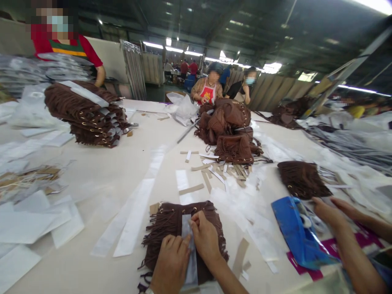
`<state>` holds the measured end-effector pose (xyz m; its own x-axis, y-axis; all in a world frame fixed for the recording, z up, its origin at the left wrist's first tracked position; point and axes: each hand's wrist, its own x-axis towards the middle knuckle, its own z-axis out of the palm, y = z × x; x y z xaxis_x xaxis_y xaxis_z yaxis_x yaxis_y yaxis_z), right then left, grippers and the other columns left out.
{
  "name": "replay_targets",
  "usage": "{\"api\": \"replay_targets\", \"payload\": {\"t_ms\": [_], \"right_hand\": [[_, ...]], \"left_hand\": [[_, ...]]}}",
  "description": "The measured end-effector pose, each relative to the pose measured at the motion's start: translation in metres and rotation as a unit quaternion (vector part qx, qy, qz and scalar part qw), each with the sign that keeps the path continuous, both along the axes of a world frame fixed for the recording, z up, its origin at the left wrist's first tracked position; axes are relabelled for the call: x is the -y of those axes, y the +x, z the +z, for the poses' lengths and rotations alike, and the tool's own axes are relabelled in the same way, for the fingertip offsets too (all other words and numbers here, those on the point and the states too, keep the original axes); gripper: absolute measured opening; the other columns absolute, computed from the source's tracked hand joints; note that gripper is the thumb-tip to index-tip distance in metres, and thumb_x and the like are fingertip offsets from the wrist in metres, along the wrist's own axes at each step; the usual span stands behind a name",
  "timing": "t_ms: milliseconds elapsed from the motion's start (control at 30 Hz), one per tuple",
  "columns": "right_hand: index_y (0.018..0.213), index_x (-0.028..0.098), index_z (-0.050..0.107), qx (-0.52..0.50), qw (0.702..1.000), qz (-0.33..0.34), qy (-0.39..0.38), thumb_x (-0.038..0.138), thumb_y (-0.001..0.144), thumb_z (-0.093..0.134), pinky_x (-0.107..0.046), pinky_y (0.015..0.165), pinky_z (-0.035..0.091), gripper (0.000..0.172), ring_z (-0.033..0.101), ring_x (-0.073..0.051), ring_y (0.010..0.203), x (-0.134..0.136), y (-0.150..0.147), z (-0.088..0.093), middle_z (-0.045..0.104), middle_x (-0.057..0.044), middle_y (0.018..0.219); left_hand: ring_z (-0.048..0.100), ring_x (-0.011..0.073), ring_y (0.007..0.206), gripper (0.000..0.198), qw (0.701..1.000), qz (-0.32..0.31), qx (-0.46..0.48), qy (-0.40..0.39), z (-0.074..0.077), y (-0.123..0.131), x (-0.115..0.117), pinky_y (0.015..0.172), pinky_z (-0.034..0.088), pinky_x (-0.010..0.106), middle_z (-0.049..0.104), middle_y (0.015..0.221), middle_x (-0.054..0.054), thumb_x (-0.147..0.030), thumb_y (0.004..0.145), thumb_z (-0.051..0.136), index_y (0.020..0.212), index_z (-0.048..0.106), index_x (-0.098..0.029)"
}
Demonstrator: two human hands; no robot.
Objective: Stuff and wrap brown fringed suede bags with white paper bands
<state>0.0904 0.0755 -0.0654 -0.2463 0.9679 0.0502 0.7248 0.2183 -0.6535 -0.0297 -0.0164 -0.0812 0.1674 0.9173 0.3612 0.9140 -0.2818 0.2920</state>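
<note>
Lying flat on the broad white table (pixel 92 171), just in front of the person, is a dark brown fringed bag of soft material (pixel 170 222). Its edge with metal eyelets (pixel 184 211) points away from the person, roughly crosswise, while loose fringe spreads past its left and right sides. The hands cover much of it, so which way the bag itself is longer cannot be told. Down its middle lies a long, narrow grey strip (pixel 192 267), its long axis running from the eyelet edge back toward the person, with a slight lean.

The left hand (pixel 173 259) rests partly curled over the bag's near left part, fingertips against the strip's left side. The right hand (pixel 204 237) lies farther up, thumb and fingers drawn close together beside the strip's far end; whether either hand pinches the strip or only presses on it cannot be told.

A tan cardboard strip (pixel 241 255) lies right of the bag, and long white strips (pixel 131 224) slant away to its left. Farther right, a co-worker's hands (pixel 329 212) are near another dark fringed bag (pixel 301 179), behind a blue tape dispenser (pixel 289 224).
</note>
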Motion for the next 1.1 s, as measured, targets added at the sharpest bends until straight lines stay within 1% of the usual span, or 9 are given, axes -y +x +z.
{"api": "replay_targets", "payload": {"t_ms": [300, 400, 467, 567, 667, 833, 967, 1033, 1100], "right_hand": [[0.086, 0.023, 0.053, 0.024, 0.998, 0.054, -0.039, 0.019, 0.089, 0.049, -0.024, 0.063, 0.038, 0.007, 0.063, -0.015, 0.068, -0.011, 0.002, 0.012, 0.065, 0.002, 0.074], [0.089, 0.024, 0.057, 0.064, 0.994, 0.09, -0.018, 0.024, 0.091, 0.051, -0.024, 0.062, 0.038, 0.006, 0.062, -0.015, 0.067, -0.052, 0.006, 0.025, 0.065, 0.003, 0.071], [0.099, 0.024, 0.058, 0.1, 0.99, 0.086, 0.047, 0.024, 0.094, 0.047, -0.024, 0.07, 0.041, 0.012, 0.063, -0.016, 0.079, -0.091, 0.006, 0.029, 0.067, 0.001, 0.085], [0.116, 0.023, 0.057, 0.194, 0.964, 0.155, 0.092, 0.019, 0.092, 0.051, -0.025, 0.084, 0.041, 0.025, 0.058, -0.017, 0.104, -0.142, 0.001, 0.023, 0.064, -0.005, 0.111], [0.11, 0.025, 0.062, 0.243, 0.945, 0.207, 0.074, 0.022, 0.087, 0.061, -0.023, 0.084, 0.041, 0.023, 0.058, -0.017, 0.103, -0.169, -0.001, 0.011, 0.063, -0.003, 0.11], [0.095, 0.023, 0.064, 0.28, 0.947, 0.147, 0.051, 0.028, 0.089, 0.058, -0.025, 0.075, 0.043, 0.01, 0.061, -0.017, 0.089, -0.192, 0.023, 0.01, 0.066, -0.002, 0.093], [0.121, 0.008, 0.054, 0.317, 0.946, 0.015, 0.069, 0.017, 0.095, 0.039, -0.036, 0.077, 0.044, 0.032, 0.059, -0.027, 0.096, -0.217, 0.047, 0.026, 0.063, -0.019, 0.105], [0.135, 0.007, 0.043, 0.317, 0.944, 0.019, 0.091, 0.016, 0.095, 0.039, -0.04, 0.086, 0.043, 0.042, 0.053, -0.03, 0.111, -0.221, 0.044, 0.026, 0.057, -0.024, 0.12], [0.139, 0.017, 0.043, 0.302, 0.944, 0.081, 0.101, 0.023, 0.094, 0.047, -0.038, 0.095, 0.04, 0.045, 0.048, -0.027, 0.118, -0.217, 0.03, 0.018, 0.053, -0.017, 0.13]], "left_hand": [[0.052, 0.0213, 0.079, 0.04, 0.997, 0.034, -0.065, -0.005, -0.015, -0.002, -0.009, 0.073, 0.045, 0.038, 0.054, 0.088, 0.007, -0.011, 0.094, 0.041, 0.132, 0.05, -0.013], [0.052, 0.0218, 0.078, 0.039, 0.996, 0.036, -0.076, 0.009, -0.014, -0.002, -0.01, 0.072, 0.045, 0.039, 0.053, 0.088, 0.008, -0.013, 0.094, 0.043, 0.132, 0.052, -0.013], [0.052, 0.022, 0.078, 0.039, 0.997, 0.033, -0.075, 0.016, -0.013, -0.003, -0.012, 0.072, 0.045, 0.038, 0.054, 0.09, 0.009, -0.017, 0.094, 0.043, 0.132, 0.052, -0.013], [0.052, 0.0222, 0.079, 0.04, 0.998, 0.022, -0.06, 0.029, -0.016, -0.005, -0.014, 0.072, 0.046, 0.038, 0.055, 0.092, 0.01, -0.026, 0.095, 0.045, 0.132, 0.052, -0.014], [0.052, 0.0226, 0.08, 0.043, 0.997, 0.016, -0.05, 0.05, -0.023, -0.008, -0.016, 0.071, 0.046, 0.037, 0.056, 0.093, 0.01, -0.037, 0.095, 0.047, 0.131, 0.053, -0.015], [0.052, 0.0215, 0.077, 0.046, 0.995, 0.006, -0.061, 0.073, -0.034, -0.01, -0.017, 0.069, 0.045, 0.035, 0.056, 0.09, 0.01, -0.042, 0.094, 0.048, 0.13, 0.054, -0.014], [0.052, 0.022, 0.076, 0.044, 0.993, 0.029, -0.058, 0.101, -0.043, -0.007, -0.019, 0.069, 0.044, 0.035, 0.056, 0.089, 0.01, -0.042, 0.096, 0.04, 0.126, 0.057, -0.014], [0.052, 0.022, 0.075, 0.043, 0.992, 0.049, -0.05, 0.108, -0.047, -0.005, -0.019, 0.069, 0.043, 0.036, 0.055, 0.087, 0.01, -0.041, 0.098, 0.036, 0.124, 0.058, -0.015], [0.052, 0.0218, 0.075, 0.043, 0.991, 0.049, -0.049, 0.111, -0.049, -0.004, -0.02, 0.069, 0.043, 0.036, 0.056, 0.087, 0.01, -0.041, 0.097, 0.036, 0.124, 0.058, -0.015]]}}
